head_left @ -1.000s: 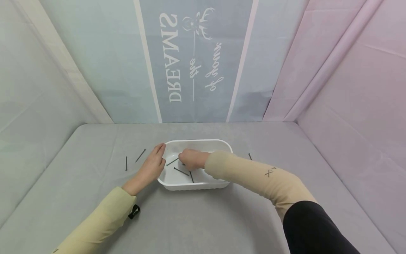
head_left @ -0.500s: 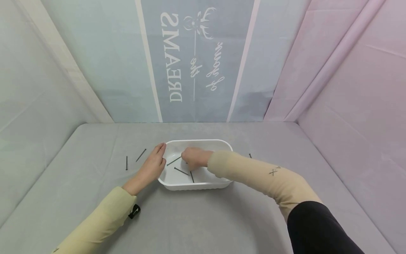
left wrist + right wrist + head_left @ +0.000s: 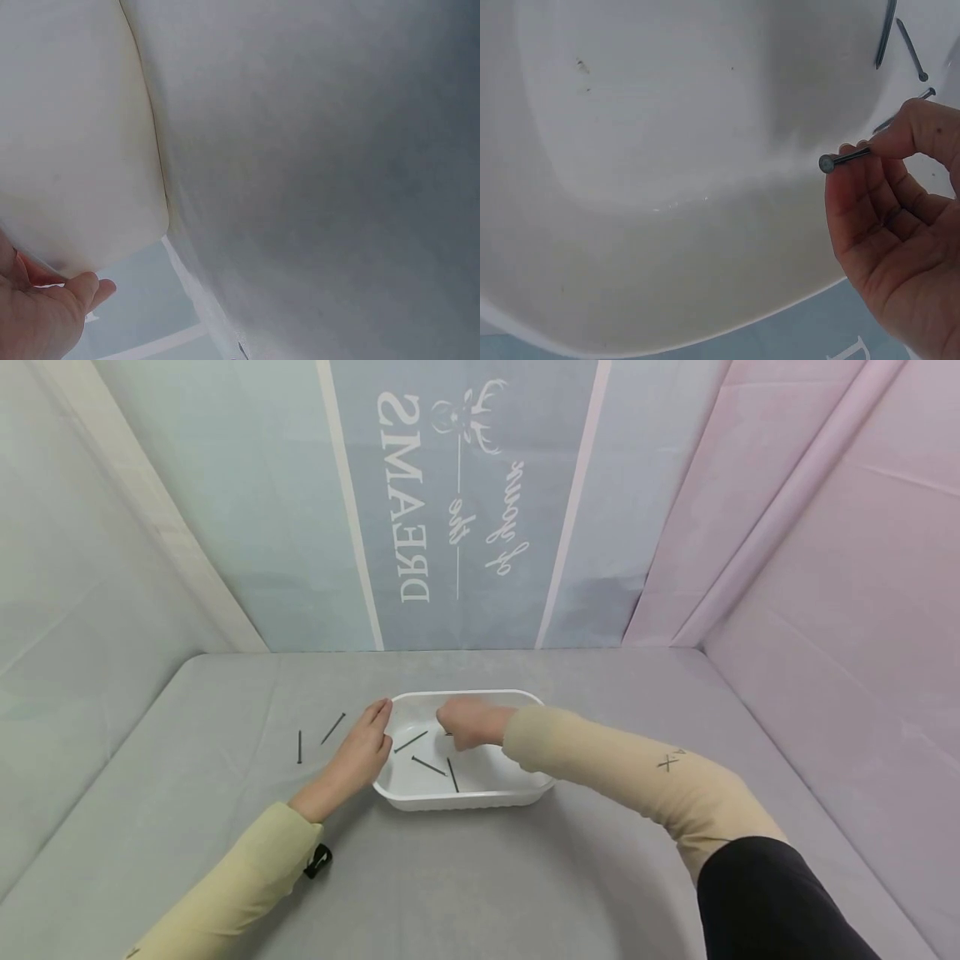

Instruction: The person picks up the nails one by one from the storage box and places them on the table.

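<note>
Head view: a white tray (image 3: 480,793) sits on a grey table (image 3: 465,877), with both hands at it.
Right hand: the right hand (image 3: 467,721) hangs over the far half of the tray, fingers curled.
Right wrist view: the right hand (image 3: 900,225) pinches a dark nail (image 3: 845,158) between thumb and fingertips; the flat head of the nail sticks out to the side, above the tray's inner wall (image 3: 667,150).
Left hand: the left hand (image 3: 360,753) rests against the tray's left rim, fingers straight and together, grasping nothing.
Left wrist view: only the heel of the left hand (image 3: 41,315) shows beside the tray's pale outer wall (image 3: 75,150); the fingers lie out of sight here.
Nails in tray: three loose nails (image 3: 429,765) lie on the tray floor between the two hands, close together but pointing different ways.
Nails on table: two nails (image 3: 332,727) lie left of the left hand, apart from the tray.
Backdrop: a cloth banner with printed lettering (image 3: 408,497) hangs behind the table.
</note>
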Motion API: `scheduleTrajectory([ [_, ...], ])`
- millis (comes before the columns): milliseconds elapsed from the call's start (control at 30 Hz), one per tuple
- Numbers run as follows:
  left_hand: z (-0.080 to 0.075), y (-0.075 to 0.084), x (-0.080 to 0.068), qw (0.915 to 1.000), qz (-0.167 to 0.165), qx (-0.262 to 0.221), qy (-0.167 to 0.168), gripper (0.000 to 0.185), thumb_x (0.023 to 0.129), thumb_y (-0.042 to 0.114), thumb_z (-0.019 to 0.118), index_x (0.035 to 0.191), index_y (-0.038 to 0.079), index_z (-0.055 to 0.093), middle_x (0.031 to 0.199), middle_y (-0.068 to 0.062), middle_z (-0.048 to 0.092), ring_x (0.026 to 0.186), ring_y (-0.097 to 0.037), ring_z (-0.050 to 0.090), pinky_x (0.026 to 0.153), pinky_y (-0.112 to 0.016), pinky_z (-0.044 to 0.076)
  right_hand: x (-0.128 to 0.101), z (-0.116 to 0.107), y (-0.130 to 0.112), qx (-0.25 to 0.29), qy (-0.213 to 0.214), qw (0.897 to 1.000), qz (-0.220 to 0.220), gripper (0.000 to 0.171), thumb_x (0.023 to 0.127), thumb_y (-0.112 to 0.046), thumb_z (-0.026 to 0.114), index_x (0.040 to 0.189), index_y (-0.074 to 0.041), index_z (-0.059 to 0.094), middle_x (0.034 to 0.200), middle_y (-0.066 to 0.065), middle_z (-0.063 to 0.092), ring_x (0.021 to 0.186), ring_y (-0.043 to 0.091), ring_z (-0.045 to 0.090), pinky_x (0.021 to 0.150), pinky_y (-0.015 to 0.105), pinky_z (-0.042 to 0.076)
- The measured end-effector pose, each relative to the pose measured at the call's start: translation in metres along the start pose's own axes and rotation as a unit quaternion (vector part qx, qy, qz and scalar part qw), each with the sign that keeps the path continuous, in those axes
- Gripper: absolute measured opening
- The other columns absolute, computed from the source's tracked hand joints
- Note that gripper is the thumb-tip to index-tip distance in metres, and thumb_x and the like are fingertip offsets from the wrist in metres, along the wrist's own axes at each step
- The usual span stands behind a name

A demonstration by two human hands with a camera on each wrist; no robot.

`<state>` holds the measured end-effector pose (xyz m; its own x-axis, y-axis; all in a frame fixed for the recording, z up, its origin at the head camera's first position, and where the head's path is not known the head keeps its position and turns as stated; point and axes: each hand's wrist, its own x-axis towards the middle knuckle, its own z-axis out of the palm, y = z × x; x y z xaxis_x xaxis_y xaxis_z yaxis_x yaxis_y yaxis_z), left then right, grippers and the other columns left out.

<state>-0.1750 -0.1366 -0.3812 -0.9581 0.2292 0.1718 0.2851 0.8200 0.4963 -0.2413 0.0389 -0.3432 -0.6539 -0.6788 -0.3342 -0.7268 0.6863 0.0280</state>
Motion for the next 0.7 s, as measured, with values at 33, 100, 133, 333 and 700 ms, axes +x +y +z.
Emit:
scheduleTrajectory([
  [33, 0.000, 0.000, 0.000, 1.0000, 0.001, 0.000, 0.001, 0.051, 0.090, -0.001, 0.043, 0.136, -0.014, 0.026, 0.140, -0.029, 0.028, 0.128, -0.040, 0.031, 0.103, -0.048, 0.033, -0.001, -0.001, 0.001, 0.000, 0.000, 1.000, -0.001, 0.012, 0.074, -0.001, 0.062, 0.084, -0.007, 0.061, 0.074, 0.001, 0.060, 0.061, 0.011, 0.042, 0.054, 0.022, 0.042],
  [100, 0.000, 0.000, 0.000, 1.0000, 0.003, -0.001, 0.002, 0.050, 0.090, -0.001, 0.043, 0.136, -0.014, 0.026, 0.140, -0.029, 0.028, 0.128, -0.040, 0.031, 0.103, -0.049, 0.033, -0.003, -0.003, 0.001, 0.003, 0.001, 1.000, -0.002, 0.011, 0.075, 0.000, 0.060, 0.083, -0.007, 0.060, 0.075, 0.002, 0.060, 0.061, 0.011, 0.042, 0.054, 0.023, 0.043],
  [133, 0.000, -0.001, 0.000, 1.0000, 0.004, -0.002, 0.002, 0.050, 0.090, -0.001, 0.043, 0.136, -0.015, 0.027, 0.139, -0.030, 0.029, 0.128, -0.040, 0.031, 0.102, -0.049, 0.033, -0.004, -0.004, 0.002, 0.007, 0.001, 1.000, -0.001, 0.011, 0.075, 0.001, 0.060, 0.082, -0.007, 0.060, 0.074, 0.002, 0.060, 0.061, 0.011, 0.042, 0.054, 0.023, 0.043],
  [333, 0.000, 0.000, 0.000, 1.0000, 0.004, -0.001, 0.003, 0.050, 0.090, -0.002, 0.044, 0.135, -0.015, 0.026, 0.139, -0.030, 0.029, 0.128, -0.040, 0.031, 0.103, -0.048, 0.033, -0.011, -0.008, 0.003, 0.006, -0.005, 1.000, 0.007, 0.014, 0.075, 0.001, 0.060, 0.086, -0.006, 0.065, 0.076, 0.002, 0.063, 0.061, 0.010, 0.044, 0.056, 0.023, 0.046],
  [700, 0.002, -0.001, 0.001, 1.0000, -0.004, 0.002, 0.002, 0.051, 0.090, -0.001, 0.044, 0.136, -0.014, 0.026, 0.140, -0.029, 0.028, 0.128, -0.040, 0.031, 0.103, -0.048, 0.033, -0.027, -0.011, 0.010, 0.012, -0.016, 0.999, 0.025, 0.019, 0.080, -0.001, 0.061, 0.097, -0.005, 0.066, 0.091, 0.003, 0.065, 0.069, 0.010, 0.052, 0.064, 0.024, 0.050],
])
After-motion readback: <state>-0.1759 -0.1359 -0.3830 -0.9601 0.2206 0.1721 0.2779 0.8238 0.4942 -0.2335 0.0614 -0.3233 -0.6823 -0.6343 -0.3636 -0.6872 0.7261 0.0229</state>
